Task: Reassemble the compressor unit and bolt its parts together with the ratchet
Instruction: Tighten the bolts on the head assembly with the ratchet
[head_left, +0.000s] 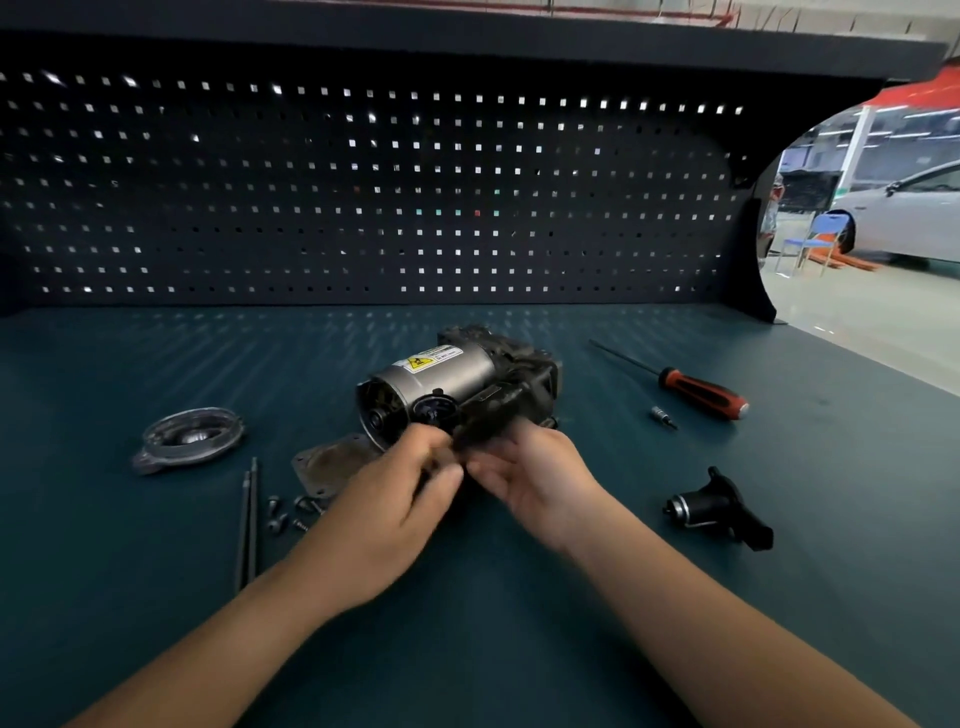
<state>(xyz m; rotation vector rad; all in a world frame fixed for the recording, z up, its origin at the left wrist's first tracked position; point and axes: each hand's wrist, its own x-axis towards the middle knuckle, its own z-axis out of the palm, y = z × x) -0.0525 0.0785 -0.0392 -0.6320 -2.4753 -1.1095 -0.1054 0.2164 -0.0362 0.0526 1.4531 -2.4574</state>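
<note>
Misalignment is risked if the dark part (488, 410), gripped by the right hand (530, 467), is pressed crooked onto the compressor unit (441, 371); the hold of the blurred left hand (410, 483) cannot be told.

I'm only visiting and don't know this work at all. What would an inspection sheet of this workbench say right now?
Surface: dark teal bench top.
Job's things: compressor unit lies on its side mid-bench. A round end cover, flat plate, two long bolts and loose screws lie to its left, and a black fitting to its right. No ratchet seen.
Clutter: orange-handled screwdriver, small bit.
Hands: left hand and right hand meet at the unit's near side; blurred, grip unclear.
Cables: nothing seen.
Surroundings: pegboard behind; white car and blue chair beyond, at right.
</note>
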